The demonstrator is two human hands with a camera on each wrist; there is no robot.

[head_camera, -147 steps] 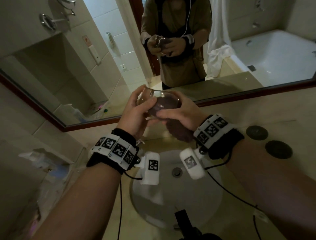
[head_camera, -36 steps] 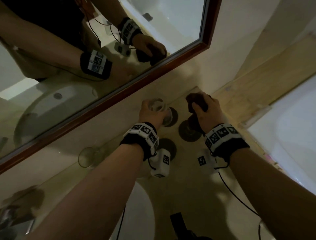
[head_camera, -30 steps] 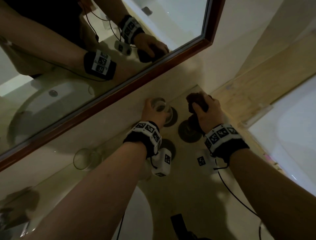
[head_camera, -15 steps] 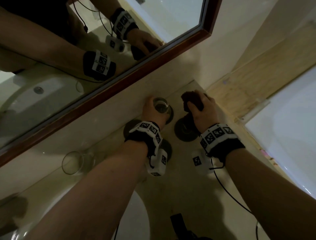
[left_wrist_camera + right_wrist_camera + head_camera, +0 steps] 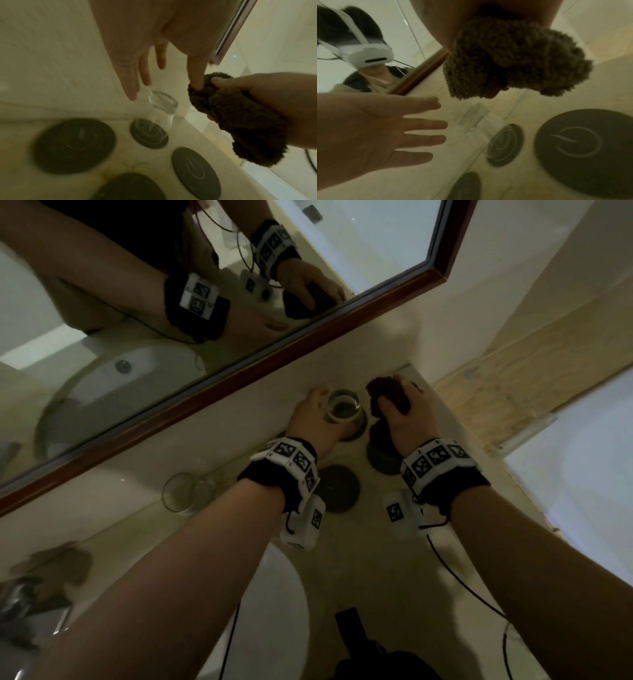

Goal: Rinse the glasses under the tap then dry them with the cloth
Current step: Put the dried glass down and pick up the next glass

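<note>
Four dark coasters (image 5: 73,145) on beige bench (image 5: 359,570), glass (image 5: 343,408) on far one by mirror (image 5: 239,364), left hand (image 5: 368,135) spread and empty beside it, right hand (image 5: 409,419) gripping cloth (image 5: 240,121), sink (image 5: 274,611) near.

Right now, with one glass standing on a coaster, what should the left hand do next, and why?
Probably swing the left hand back toward the second glass lying on the counter by the sink. Its fingers are spread and off the first glass, which stands upright on its coaster, while the right hand grips the brown cloth.
</note>
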